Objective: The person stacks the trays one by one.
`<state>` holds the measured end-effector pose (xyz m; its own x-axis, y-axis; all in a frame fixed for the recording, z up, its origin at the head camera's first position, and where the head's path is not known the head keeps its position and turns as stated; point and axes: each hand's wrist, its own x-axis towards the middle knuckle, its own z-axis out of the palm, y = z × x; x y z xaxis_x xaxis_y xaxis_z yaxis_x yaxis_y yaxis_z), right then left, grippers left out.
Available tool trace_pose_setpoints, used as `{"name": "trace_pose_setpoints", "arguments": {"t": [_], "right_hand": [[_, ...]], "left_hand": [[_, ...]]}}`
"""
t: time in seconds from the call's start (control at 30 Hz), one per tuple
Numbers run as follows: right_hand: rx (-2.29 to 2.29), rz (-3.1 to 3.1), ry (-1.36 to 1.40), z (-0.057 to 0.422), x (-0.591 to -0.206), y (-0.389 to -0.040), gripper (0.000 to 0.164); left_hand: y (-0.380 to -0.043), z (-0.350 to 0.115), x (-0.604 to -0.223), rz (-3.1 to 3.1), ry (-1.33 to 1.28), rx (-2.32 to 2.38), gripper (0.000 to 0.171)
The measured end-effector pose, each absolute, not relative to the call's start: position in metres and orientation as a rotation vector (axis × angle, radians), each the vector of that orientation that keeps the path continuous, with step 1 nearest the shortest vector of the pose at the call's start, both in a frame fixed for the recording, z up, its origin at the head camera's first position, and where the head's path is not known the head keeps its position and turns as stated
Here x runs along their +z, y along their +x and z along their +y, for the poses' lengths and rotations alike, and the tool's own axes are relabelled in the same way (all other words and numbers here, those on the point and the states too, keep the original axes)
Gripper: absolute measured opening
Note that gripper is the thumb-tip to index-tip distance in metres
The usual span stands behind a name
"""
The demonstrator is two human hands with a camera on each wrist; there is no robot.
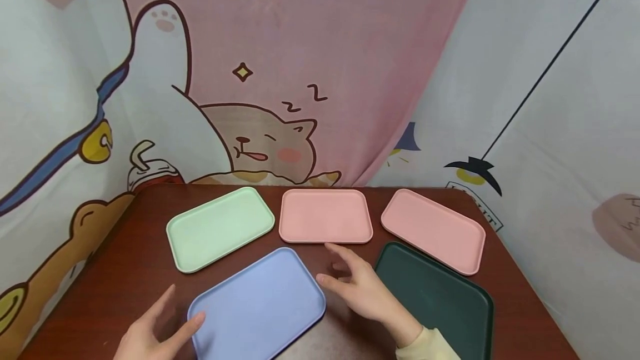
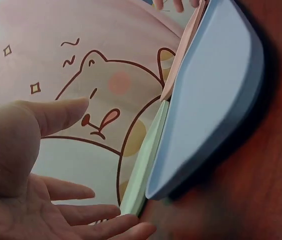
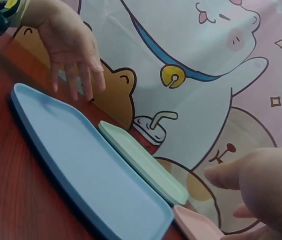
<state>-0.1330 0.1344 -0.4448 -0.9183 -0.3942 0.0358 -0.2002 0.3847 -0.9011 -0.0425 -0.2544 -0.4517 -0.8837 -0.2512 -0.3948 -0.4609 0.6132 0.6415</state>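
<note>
A blue tray (image 1: 257,304) lies at a slant on the near part of the table, between the two hands. At its left end my left hand (image 1: 155,329) is spread, thumb by the tray's rim, holding nothing. In the right wrist view that left hand (image 3: 73,50) hangs apart from the blue tray (image 3: 91,165). My right hand (image 1: 367,290) hovers by the tray's right end with fingers loosely extended and nothing in them. Its index fingertip appears near the front edge of the middle pink tray (image 1: 325,216); whether it touches cannot be told.
A green tray (image 1: 220,229) lies back left and a second pink tray (image 1: 433,231) back right. The dark green tray (image 1: 440,304) is partly covered by the right forearm. Behind the brown table (image 1: 120,276) hangs a printed cartoon curtain (image 1: 375,60).
</note>
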Motion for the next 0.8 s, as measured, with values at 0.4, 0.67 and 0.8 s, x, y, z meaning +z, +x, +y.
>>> {"name": "trace_pose_setpoints", "arguments": {"t": [0.4,0.67,0.8], "right_hand": [[-1.639,2.252,-0.392,0.111,-0.455,-0.142,0.068],[-1.641,2.191,-0.341,0.104,-0.462,-0.147,0.058],[-1.639,2.186,-0.343,0.102,-0.464,-0.148,0.049]], "left_hand": [[-0.034,-0.257,-0.484,2.101,-0.864,1.743,0.115],[-0.036,-0.257,-0.491,2.043,-0.875,1.780,0.107],[-0.037,-0.258,-0.494,2.043,-0.855,1.828,0.103]]}}
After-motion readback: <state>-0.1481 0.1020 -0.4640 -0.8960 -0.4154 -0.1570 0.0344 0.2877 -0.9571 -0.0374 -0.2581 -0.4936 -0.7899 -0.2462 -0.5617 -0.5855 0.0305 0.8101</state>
